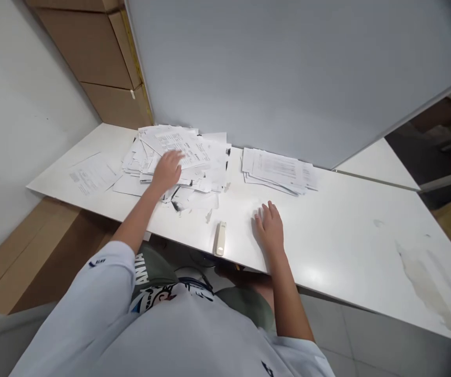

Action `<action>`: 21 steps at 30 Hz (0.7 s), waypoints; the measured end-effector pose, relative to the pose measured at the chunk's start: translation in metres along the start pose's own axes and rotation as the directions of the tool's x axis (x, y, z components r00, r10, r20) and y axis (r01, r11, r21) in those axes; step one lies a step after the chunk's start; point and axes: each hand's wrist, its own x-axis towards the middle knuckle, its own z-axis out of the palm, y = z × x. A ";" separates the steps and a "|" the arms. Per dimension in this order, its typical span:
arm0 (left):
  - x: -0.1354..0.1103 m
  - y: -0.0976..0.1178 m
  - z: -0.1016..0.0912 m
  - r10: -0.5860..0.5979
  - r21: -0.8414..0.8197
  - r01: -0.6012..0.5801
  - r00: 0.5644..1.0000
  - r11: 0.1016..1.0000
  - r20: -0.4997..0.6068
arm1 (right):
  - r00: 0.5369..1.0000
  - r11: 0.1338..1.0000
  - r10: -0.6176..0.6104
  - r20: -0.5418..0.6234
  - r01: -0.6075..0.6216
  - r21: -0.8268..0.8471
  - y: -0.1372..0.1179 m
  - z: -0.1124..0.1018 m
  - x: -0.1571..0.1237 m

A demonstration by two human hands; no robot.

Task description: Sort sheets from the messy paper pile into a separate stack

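Note:
My left hand [167, 170] reaches forward onto a messy heap of printed papers [194, 152] on the white table [327, 235]; its fingers curl over the sheets and are slightly blurred. Flat on the bare tabletop lies my right hand [269, 226], palm down with fingers stretched, holding nothing. A small white stapler [220, 238] sits near the table's front edge, just left of my right hand. A neater stack of printed sheets [278, 172] lies beyond my right hand, against the grey panel.
A single printed sheet [90, 175] lies at the table's left end. A large grey panel [288, 68] stands along the back of the table. Brown cardboard boxes [100, 57] are stacked behind left and below left. The table's right part has a stain [425, 283].

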 end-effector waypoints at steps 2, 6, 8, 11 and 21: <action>0.029 -0.019 -0.006 -0.043 0.051 0.038 0.995 0.998 0.090 | 0.993 0.995 0.101 -0.069 -0.101 0.008 0.005 -0.004 -0.013; 0.031 -0.034 -0.004 -0.136 0.157 0.092 0.947 0.983 0.292 | 0.946 0.960 0.272 -0.178 -0.255 0.114 0.011 -0.007 -0.026; 0.021 -0.031 0.001 -0.138 0.191 0.084 0.947 0.978 0.290 | 0.937 0.952 0.298 -0.183 -0.278 0.126 0.012 -0.007 -0.025; 0.009 -0.022 0.005 -0.092 0.228 0.031 0.960 0.973 0.263 | 0.956 0.966 0.257 -0.141 -0.251 0.065 0.011 -0.006 -0.022; -0.016 0.041 0.007 0.114 0.083 -0.116 0.993 0.990 0.029 | 0.925 0.904 0.368 -0.095 -0.333 0.267 -0.012 -0.010 -0.022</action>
